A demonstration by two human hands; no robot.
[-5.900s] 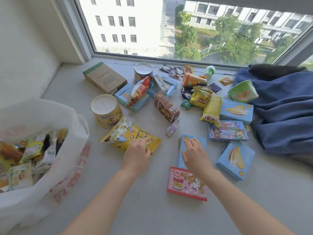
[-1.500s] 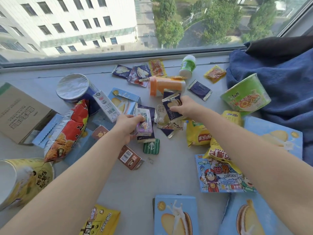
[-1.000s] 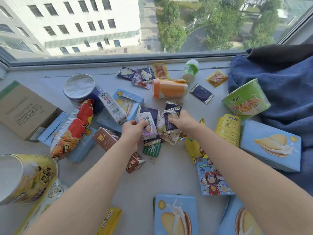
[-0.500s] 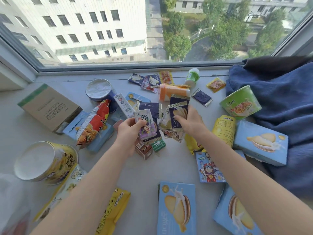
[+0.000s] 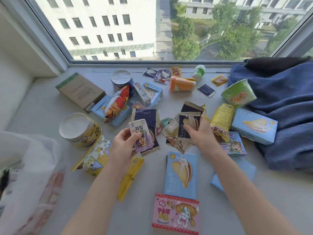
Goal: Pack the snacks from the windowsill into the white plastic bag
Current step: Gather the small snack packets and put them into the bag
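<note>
My left hand (image 5: 122, 146) grips a small purple drink carton (image 5: 139, 134) together with dark blue snack packets (image 5: 145, 116), lifted above the windowsill (image 5: 42, 102). My right hand (image 5: 198, 133) grips a bunch of dark blue and cream snack packets (image 5: 188, 119) at the same height. The white plastic bag (image 5: 28, 175) stands open at the lower left, blurred, with snacks inside. Many snacks still lie on the sill between the hands and the window.
On the sill lie a yellow tub (image 5: 79, 131), a yellow popcorn bag (image 5: 96, 158), a brown box (image 5: 79, 90), blue biscuit boxes (image 5: 181, 173), a pink box (image 5: 175, 212), a green noodle bowl (image 5: 238, 94) and an orange bottle (image 5: 183, 83). A blue blanket (image 5: 284, 106) fills the right.
Both hands picked up small packets from the middle of the pile and drew them back toward me. The view tilted down and the bag came into sight at the left.
</note>
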